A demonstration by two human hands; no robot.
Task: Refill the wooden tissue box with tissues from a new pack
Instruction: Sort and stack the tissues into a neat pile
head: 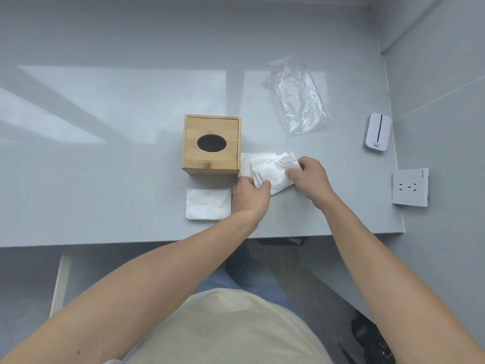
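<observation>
The wooden tissue box stands upright on the grey table, its lid on and its dark oval slot facing up with nothing in it. Right of the box lies a loose stack of white tissues, fanned out. My left hand grips the stack's near left corner and my right hand pinches its right side. A separate flat tissue pile lies in front of the box, left of my left hand. The emptied clear plastic pack wrapper lies crumpled at the back right.
A small white device and a white socket plate sit by the table's right edge, against the grey wall. The table's front edge runs just above my forearms. A white chair frame is below left.
</observation>
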